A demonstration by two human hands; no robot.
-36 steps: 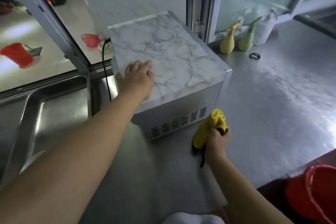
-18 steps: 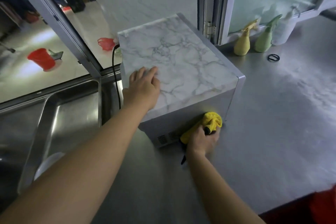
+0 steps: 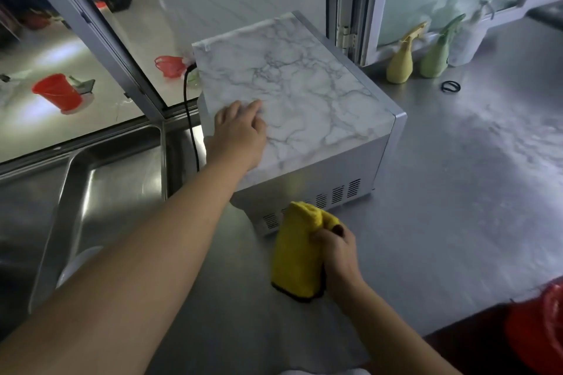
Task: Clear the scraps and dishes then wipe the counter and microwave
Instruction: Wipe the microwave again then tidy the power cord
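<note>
While your left hand (image 3: pixel 239 134) lies flat on the marble-patterned top of the microwave (image 3: pixel 298 91), fingers straight and spread loosely near its left front corner, your right hand (image 3: pixel 338 256) grips a yellow cloth (image 3: pixel 297 256) with fingers curled round its right edge. The cloth is bunched at the top, hangs folded below with a dark trimmed hem, and its upper end sits against the lower vented side panel of the microwave, just above the steel counter (image 3: pixel 457 192). Microwave stands on the counter, angled, black power cord (image 3: pixel 190 119) running down at its back left corner. Left of it is a steel sink (image 3: pixel 91 179), a pale round item at its bottom edge, too blurred to name. Behind the microwave to the right, by the window frame: a yellow spray bottle (image 3: pixel 400 59), a green spray bottle (image 3: pixel 437 53) just beside it, and a whitish bottle (image 3: pixel 467 42) behind those. A small black ring (image 3: pixel 450 87) lies on the counter near the bottles. A red bucket (image 3: pixel 539 332) is cut off at the lower right corner. Through the glass on the left, a red bucket (image 3: pixel 58 91) and a red basket (image 3: pixel 169 65) show outside.
</note>
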